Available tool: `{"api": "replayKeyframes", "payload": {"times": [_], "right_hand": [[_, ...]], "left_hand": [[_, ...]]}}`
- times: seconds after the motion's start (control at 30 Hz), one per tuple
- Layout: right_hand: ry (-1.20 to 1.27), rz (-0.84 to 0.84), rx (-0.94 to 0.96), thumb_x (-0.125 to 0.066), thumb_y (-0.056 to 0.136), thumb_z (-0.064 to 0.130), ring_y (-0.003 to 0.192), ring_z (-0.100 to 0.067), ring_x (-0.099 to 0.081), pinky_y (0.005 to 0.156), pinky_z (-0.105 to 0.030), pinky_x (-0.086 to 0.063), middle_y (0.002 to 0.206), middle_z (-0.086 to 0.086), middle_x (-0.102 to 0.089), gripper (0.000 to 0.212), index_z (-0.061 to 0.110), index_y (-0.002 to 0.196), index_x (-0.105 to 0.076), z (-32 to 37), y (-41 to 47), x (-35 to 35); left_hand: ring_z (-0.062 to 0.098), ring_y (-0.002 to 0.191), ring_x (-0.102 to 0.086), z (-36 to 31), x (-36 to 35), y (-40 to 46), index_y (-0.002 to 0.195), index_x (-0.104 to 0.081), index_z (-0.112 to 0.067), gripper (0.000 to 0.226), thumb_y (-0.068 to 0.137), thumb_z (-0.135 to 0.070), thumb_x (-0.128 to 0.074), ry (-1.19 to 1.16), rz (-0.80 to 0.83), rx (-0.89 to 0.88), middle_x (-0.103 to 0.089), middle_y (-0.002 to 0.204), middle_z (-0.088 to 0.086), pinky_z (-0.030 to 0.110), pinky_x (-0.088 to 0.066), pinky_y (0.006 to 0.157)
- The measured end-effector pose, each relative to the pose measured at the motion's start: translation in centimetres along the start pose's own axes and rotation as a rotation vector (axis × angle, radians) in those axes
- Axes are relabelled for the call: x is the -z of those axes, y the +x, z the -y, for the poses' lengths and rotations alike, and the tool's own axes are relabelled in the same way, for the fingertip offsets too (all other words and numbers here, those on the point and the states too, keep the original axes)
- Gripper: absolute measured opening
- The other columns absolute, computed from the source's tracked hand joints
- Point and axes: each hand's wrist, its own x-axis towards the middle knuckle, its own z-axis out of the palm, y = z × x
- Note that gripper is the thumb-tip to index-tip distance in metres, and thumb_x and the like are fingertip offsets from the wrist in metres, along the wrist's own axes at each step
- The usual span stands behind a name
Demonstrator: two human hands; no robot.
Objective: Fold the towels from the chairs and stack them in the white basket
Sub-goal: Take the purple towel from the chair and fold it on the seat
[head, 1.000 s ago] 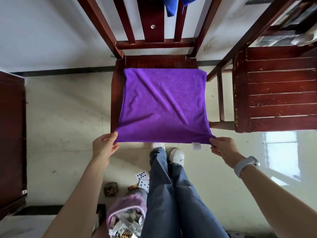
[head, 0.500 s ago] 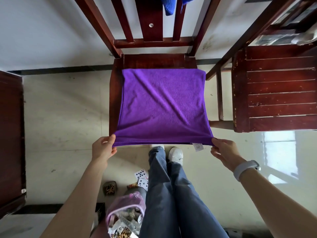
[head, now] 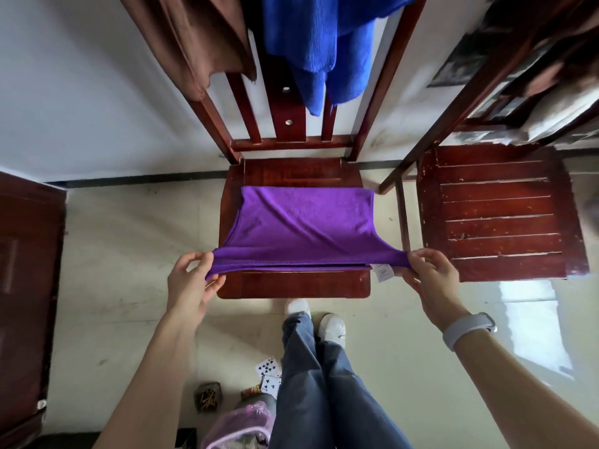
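Both hands pinching purple towel [head: 304, 228] near corners, left hand [head: 191, 283], right hand [head: 428, 277], stretched taut over chair seat [head: 291, 285], guessing for 1 clean fold.

Purple towel [head: 304, 225] (folded) on chair seat [head: 291, 283]

Home interior, lived-in room: worn red wooden chairs [head: 293, 228] against a white wall, glossy tile floor [head: 129, 254], playing cards [head: 268, 374] and clutter strewn by the person's feet.
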Motion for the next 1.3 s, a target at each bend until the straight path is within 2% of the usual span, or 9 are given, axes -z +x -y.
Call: {"api": "replayKeyframes", "payload": {"times": [0.1,0.23,0.37,0.43,0.53,0.63,0.83,0.97,1.3], "right_hand": [[0.066,0.067,0.042,-0.057,0.087,0.011,0.049,-0.013,-0.047,0.074,-0.043,-0.048,0.060,-0.005,-0.049,0.011,0.010,0.078,-0.063,4.1,-0.9,0.0],[0.186,0.205,0.048,-0.052,0.088,0.001,0.066,-0.009,-0.061,0.076,-0.022,-0.054,0.078,-0.006,-0.059,0.015,0.012,0.092,-0.062,9.0,-2.6,0.5],[-0.054,0.190,0.222,-0.055,0.084,-0.006,0.073,-0.012,-0.060,0.067,-0.014,-0.053,0.080,-0.006,-0.061,0.029,0.006,0.109,-0.059,9.9,-2.3,0.7],[-0.174,0.143,0.326,-0.056,0.086,0.001,0.066,-0.005,-0.061,0.066,-0.013,-0.053,0.077,-0.005,-0.063,0.023,0.007,0.107,-0.061,10.1,-2.2,0.5],[-0.295,0.101,0.470,-0.054,0.089,0.007,0.057,0.004,-0.061,0.063,-0.010,-0.051,0.074,0.001,-0.062,0.010,0.010,0.096,-0.061,11.7,-2.1,0.4],[-0.383,0.034,0.628,-0.056,0.089,0.013,0.060,0.000,-0.060,0.063,-0.011,-0.048,0.074,0.002,-0.062,0.006,0.014,0.093,-0.060,14.2,-7.0,1.8],[-0.476,0.026,0.729,-0.057,0.088,0.011,0.083,-0.019,-0.055,0.073,-0.024,-0.041,0.091,-0.007,-0.057,0.010,0.005,0.095,-0.061,14.8,-7.7,2.3],[-0.380,0.106,0.669,-0.057,0.088,0.006,0.066,0.006,-0.057,0.060,-0.004,-0.042,0.077,0.003,-0.060,0.005,0.009,0.091,-0.059,14.5,-8.1,2.1],[-0.469,0.140,0.709,-0.055,0.087,0.003,0.070,0.015,-0.058,0.064,-0.001,-0.042,0.076,0.010,-0.061,0.012,0.011,0.087,-0.063,14.4,-8.4,2.9]], "left_hand": [[0.008,0.054,-0.059,-4.2,-0.3,-1.7,0.081,-0.055,-0.010,0.013,0.092,-0.007,-0.051,-0.151,0.101,-0.065,-0.056,0.071,0.008,0.017,-0.056,0.056],[0.005,0.054,-0.065,-8.7,0.3,-3.5,0.084,-0.059,-0.003,0.014,0.090,0.003,-0.048,-0.216,0.238,-0.099,-0.068,0.056,0.000,0.019,-0.057,0.064],[0.010,0.070,-0.069,-10.0,1.1,-3.5,0.104,-0.057,0.001,0.028,0.083,0.017,-0.047,-0.104,0.379,-0.136,-0.066,0.087,0.013,0.021,-0.057,0.071],[0.008,0.069,-0.068,-10.2,1.1,-3.4,0.112,-0.056,-0.002,0.034,0.083,0.014,-0.050,0.013,0.370,-0.216,-0.063,0.089,0.013,0.020,-0.057,0.072],[0.002,0.053,-0.061,-10.9,0.6,-3.0,0.107,-0.059,-0.003,0.022,0.087,0.004,-0.053,0.145,0.266,-0.391,-0.060,0.071,0.008,0.018,-0.057,0.068],[-0.001,0.048,-0.057,-13.4,3.1,-6.2,0.099,-0.062,-0.003,0.014,0.088,-0.001,-0.054,0.228,0.239,-0.570,-0.061,0.057,-0.005,0.014,-0.055,0.062],[-0.004,0.060,-0.057,-13.0,3.7,-6.1,0.092,-0.068,-0.004,0.010,0.085,-0.004,-0.060,0.468,0.145,-0.835,-0.055,0.087,0.008,0.007,-0.045,0.050],[-0.001,0.047,-0.052,-12.6,4.0,-6.4,0.088,-0.063,-0.008,0.007,0.087,-0.005,-0.058,0.423,0.172,-0.724,-0.058,0.070,0.008,0.007,-0.042,0.047],[-0.001,0.053,-0.062,-11.6,5.6,-5.2,0.109,-0.062,-0.006,0.026,0.084,0.002,-0.058,0.470,0.257,-0.685,-0.068,0.063,-0.007,0.005,-0.049,0.059]]}}
